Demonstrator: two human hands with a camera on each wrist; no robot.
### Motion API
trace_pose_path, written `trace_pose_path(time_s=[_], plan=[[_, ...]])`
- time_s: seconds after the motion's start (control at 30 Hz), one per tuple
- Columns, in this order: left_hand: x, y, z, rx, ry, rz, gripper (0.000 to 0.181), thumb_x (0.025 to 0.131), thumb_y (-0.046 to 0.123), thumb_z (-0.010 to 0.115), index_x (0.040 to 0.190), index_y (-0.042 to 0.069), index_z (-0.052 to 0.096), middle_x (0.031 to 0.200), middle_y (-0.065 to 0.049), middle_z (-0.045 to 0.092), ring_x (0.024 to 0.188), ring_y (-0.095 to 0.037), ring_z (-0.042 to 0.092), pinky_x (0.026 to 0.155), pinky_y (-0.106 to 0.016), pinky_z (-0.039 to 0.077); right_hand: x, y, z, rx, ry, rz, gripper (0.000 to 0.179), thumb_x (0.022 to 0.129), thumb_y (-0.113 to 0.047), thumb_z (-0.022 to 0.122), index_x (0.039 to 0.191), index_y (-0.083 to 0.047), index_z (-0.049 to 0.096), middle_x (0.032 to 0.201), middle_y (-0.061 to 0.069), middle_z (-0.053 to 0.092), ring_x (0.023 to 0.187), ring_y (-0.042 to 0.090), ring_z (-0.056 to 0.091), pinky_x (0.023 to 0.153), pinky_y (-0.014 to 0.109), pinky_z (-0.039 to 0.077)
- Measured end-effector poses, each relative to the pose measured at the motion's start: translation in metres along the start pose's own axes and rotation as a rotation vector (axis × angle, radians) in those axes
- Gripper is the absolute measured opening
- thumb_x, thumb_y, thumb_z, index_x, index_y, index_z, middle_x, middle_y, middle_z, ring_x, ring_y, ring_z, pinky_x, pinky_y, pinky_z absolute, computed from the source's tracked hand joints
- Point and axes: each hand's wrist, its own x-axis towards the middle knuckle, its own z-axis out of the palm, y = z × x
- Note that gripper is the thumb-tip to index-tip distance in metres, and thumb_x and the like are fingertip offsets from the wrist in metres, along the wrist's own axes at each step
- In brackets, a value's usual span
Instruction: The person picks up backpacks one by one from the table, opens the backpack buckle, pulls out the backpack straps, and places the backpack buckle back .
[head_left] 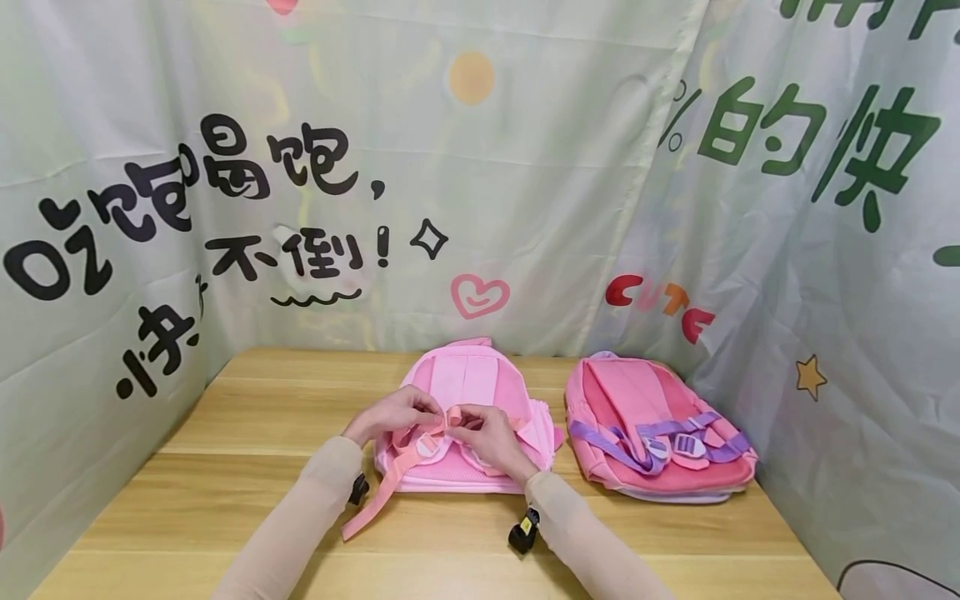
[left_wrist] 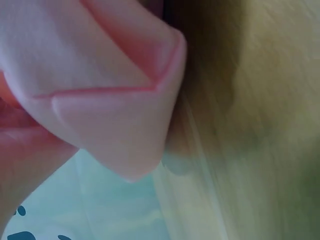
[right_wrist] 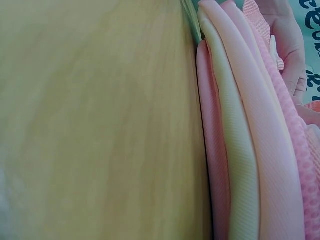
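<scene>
A pink backpack (head_left: 465, 375) lies on the table with its shoulder-strap side up. Over its middle, the left hand (head_left: 396, 412) and the right hand (head_left: 491, 435) meet, thumbs and fingertips pinching a coral webbing strap (head_left: 453, 414). Below them a pale buckle (head_left: 428, 446) sits on the webbing, and a loose strap end (head_left: 369, 510) trails onto the table at the left. In the left wrist view, folded pink fabric (left_wrist: 115, 120) fills the near side, blurred. The right wrist view looks along the backpack's layered edge (right_wrist: 270, 150), with fingers (right_wrist: 290, 45) beyond it.
To the right lies a second pink backpack (head_left: 622, 392) with purple straps (head_left: 723, 450) and pale buckles. Both bags rest on a wooden table (head_left: 270, 433). Printed curtains (head_left: 525, 167) hang behind the table and along both sides.
</scene>
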Motion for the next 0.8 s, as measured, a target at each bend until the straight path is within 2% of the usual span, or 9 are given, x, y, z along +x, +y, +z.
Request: trace_pose_path(time_s=[0.13, 0.23, 0.37, 0.6, 0.8], plan=[[-0.0032, -0.003, -0.0016, -0.021, -0.001, -0.007, 0.016, 0.09, 0.01, 0.066, 0.102, 0.002, 0.073, 0.09, -0.004, 0.072, 0.076, -0.01, 0.058, 0.068, -0.023, 0.047, -0.0001, 0.0008, 0.0006, -0.005, -0.004, 0.011, 0.009, 0.085, -0.021, 0.077, 0.092, -0.02, 0.072, 0.083, -0.005, 0.07, 0.078, 0.012, 0.063, 0.07, 0.021, 0.051], [-0.0054, -0.0031, -0.0026, -0.031, -0.004, -0.015, 0.017, 0.088, 0.009, 0.068, 0.102, 0.001, 0.072, 0.093, -0.006, 0.072, 0.08, -0.011, 0.059, 0.072, -0.025, 0.048, -0.0002, 0.0008, 0.0005, -0.01, -0.005, 0.014, 0.01, 0.085, -0.022, 0.077, 0.094, -0.019, 0.072, 0.084, -0.004, 0.07, 0.079, 0.013, 0.063, 0.07, 0.022, 0.051], [-0.0047, -0.0029, -0.002, -0.029, 0.015, -0.009, 0.016, 0.086, 0.008, 0.07, 0.101, 0.002, 0.071, 0.093, -0.007, 0.071, 0.08, -0.013, 0.059, 0.071, -0.025, 0.048, 0.0002, 0.0004, -0.0001, -0.005, 0.003, 0.017, 0.013, 0.086, -0.022, 0.076, 0.098, -0.018, 0.071, 0.088, -0.004, 0.071, 0.081, 0.011, 0.064, 0.072, 0.023, 0.052], [-0.0017, -0.0016, 0.0029, -0.021, 0.068, 0.038, 0.01, 0.088, 0.01, 0.069, 0.097, 0.006, 0.069, 0.089, -0.003, 0.07, 0.079, -0.014, 0.061, 0.072, -0.026, 0.05, 0.0007, 0.0006, -0.0009, 0.025, 0.0, 0.021, 0.017, 0.088, -0.027, 0.074, 0.099, -0.018, 0.066, 0.092, -0.003, 0.068, 0.084, 0.01, 0.062, 0.075, 0.024, 0.051], [-0.0005, 0.0039, 0.0055, -0.05, 0.086, 0.006, 0.012, 0.089, 0.007, 0.068, 0.1, 0.004, 0.069, 0.092, -0.005, 0.07, 0.083, -0.015, 0.062, 0.078, -0.027, 0.049, -0.0007, -0.0017, -0.0013, 0.046, 0.013, 0.042, 0.019, 0.089, -0.028, 0.073, 0.105, -0.021, 0.067, 0.095, -0.002, 0.067, 0.086, 0.013, 0.061, 0.076, 0.023, 0.05]])
